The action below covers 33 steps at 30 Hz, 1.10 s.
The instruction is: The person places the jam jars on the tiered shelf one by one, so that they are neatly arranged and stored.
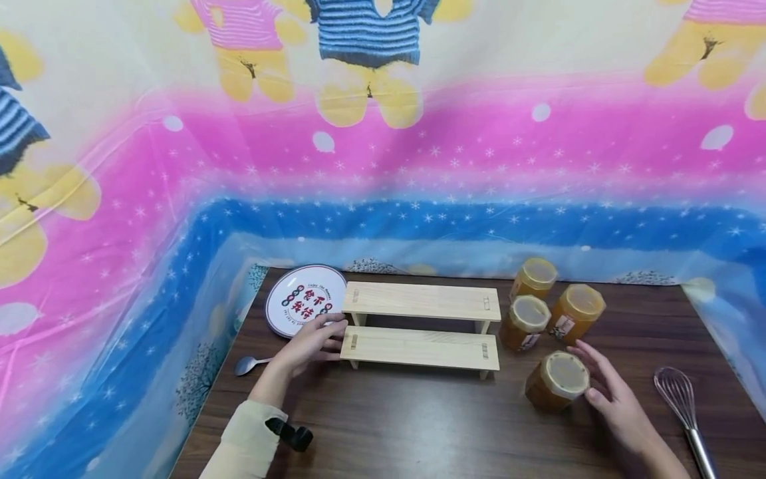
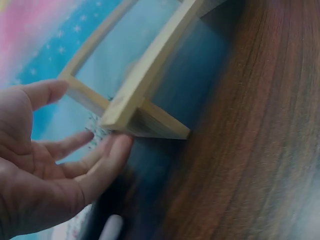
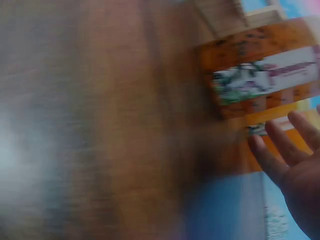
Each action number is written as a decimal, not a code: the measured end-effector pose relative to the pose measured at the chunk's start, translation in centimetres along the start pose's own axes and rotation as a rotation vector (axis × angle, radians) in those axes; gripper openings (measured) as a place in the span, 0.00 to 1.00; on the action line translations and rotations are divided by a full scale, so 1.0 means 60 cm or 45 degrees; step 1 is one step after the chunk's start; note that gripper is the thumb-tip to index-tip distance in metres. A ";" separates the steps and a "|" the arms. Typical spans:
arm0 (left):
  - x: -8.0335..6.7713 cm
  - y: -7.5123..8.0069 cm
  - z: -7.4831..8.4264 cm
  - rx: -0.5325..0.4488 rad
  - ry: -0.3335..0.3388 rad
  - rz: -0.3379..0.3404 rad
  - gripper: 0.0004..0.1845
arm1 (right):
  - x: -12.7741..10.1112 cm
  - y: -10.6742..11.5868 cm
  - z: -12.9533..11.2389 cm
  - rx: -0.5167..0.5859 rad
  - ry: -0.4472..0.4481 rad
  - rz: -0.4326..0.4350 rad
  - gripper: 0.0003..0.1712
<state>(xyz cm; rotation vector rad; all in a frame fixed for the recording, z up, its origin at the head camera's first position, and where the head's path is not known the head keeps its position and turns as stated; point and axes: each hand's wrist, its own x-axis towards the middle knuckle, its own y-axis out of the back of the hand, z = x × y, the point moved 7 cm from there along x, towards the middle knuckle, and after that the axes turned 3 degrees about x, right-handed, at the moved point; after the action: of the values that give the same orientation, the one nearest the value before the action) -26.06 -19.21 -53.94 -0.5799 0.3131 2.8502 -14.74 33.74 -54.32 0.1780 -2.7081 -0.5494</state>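
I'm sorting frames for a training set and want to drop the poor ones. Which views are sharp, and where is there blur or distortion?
Head view: sharp, evenly lit, wide-angle bending at the edges; the wooden shelf and the jars read clearly. Left wrist view: left hand and shelf corner fairly clear, the table smeared. Right wrist view: heavy motion blur; only the right hand and an orange jar label can be made out.
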 end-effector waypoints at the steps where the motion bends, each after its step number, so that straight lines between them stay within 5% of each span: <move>1: 0.001 -0.002 -0.005 -0.024 0.005 -0.024 0.32 | -0.004 -0.005 0.005 0.012 -0.005 -0.012 0.38; 11: 0.013 -0.009 -0.030 -0.115 -0.025 -0.117 0.33 | -0.020 -0.036 0.048 -0.074 -0.334 0.015 0.55; 20: 0.013 -0.009 -0.033 -0.112 -0.020 -0.084 0.33 | -0.021 -0.036 0.041 -0.100 -0.279 0.120 0.54; 26: 0.016 -0.008 -0.033 -0.122 -0.008 -0.066 0.31 | -0.022 -0.029 0.037 0.048 -0.247 0.101 0.53; 33: 0.017 -0.009 -0.038 -0.141 -0.012 -0.086 0.33 | -0.019 -0.023 0.038 0.018 -0.229 0.094 0.52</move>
<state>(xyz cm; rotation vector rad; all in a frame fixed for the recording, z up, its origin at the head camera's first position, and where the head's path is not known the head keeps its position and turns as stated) -26.03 -19.08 -56.51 -0.5854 0.1321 2.8178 -14.51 33.51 -57.21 0.0326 -2.8797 -0.5486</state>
